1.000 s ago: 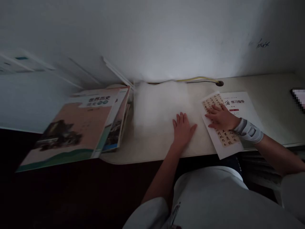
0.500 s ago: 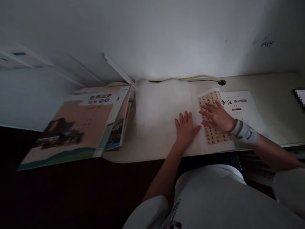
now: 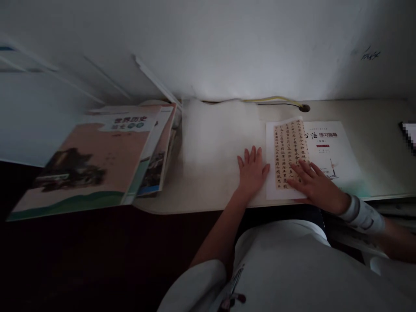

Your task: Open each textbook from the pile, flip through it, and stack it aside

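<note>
A calligraphy workbook [image 3: 339,151] lies on the desk [image 3: 208,190], its left cover page [image 3: 287,147] printed with columns of brush characters on tan. Over the lower part of that printed page rests my right hand [image 3: 318,184], fingers spread, a grey band round its wrist. My left hand [image 3: 251,171] lies flat on the desk just left of the workbook, fingers apart and holding nothing. Behind and left of it is a pale, blurred translucent sheet [image 3: 217,130] on the desk.
A stack of books, topped by a pink and green history book [image 3: 94,164], overhangs the desk's left end. Yellow and black cables [image 3: 276,99] run along the wall to a round hole [image 3: 304,108]. A pixelated dark-edged object [image 3: 407,134] sits at the far right.
My right hand has slid down and right across the printed page, which now lies flatter and straighter. The left hand stays flat beside the workbook. The view has shifted slightly.
</note>
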Tool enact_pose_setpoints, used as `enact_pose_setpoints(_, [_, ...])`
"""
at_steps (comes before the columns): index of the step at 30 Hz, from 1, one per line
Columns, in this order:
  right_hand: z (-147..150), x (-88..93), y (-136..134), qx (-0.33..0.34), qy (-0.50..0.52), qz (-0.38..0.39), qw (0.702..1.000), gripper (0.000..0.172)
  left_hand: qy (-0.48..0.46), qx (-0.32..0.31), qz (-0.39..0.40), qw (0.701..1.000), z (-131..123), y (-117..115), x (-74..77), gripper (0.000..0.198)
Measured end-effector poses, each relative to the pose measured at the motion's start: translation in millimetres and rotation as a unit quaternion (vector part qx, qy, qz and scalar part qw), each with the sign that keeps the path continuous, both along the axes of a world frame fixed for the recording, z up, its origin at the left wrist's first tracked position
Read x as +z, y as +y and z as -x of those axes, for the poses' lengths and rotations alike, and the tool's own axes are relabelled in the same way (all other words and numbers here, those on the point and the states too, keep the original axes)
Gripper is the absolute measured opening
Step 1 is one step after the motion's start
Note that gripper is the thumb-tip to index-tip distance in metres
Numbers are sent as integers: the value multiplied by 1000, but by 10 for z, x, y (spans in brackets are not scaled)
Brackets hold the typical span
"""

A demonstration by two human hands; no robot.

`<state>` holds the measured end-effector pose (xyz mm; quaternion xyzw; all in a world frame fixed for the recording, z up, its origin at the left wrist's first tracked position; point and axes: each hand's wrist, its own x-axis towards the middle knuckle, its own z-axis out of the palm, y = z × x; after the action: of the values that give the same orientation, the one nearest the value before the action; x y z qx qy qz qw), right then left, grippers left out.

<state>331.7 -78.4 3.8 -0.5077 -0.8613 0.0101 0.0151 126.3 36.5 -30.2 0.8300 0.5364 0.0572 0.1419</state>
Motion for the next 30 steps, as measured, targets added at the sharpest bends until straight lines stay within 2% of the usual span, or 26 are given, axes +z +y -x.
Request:
enact_pose_setpoints(11, [250,-123,4,-4,-9,-24,1000,49,1,-7,-5,1000,11,3,-37,75])
enact_pose_setpoints(15, [214,-120,53,34,46,2,998,61,-2,-1,-6,1000,7,-2,-29,71])
enact_pose_setpoints(17, [60,-85,230,17,105,1,994,66,-4,-1,-6,1000,2,-2,-28,68])
enact_pose_setpoints(20, [-267,-91,756,-95,210,-46,972,65,-5,-4,-10,1000,-3,-1,-37,68])
enact_pose_setpoints(23, [-521,-232,1358,-191,284,-64,937,78,-10,-3,-16,1000,2,-3,-51,65])
enact_pose_setpoints(25, [-582,-361,1619,-220,310,-37,924,84,-22,4,-19,1000,10,-5,-54,63])
enact_pose_setpoints(27, [-568,-466,1716,-219,322,-16,921,86,-39,15,-28,999,17,-7,-51,60])
enact_pose_setpoints(30, [-505,-537,1662,-183,310,-8,933,82,-70,21,-45,996,10,-5,-37,55])
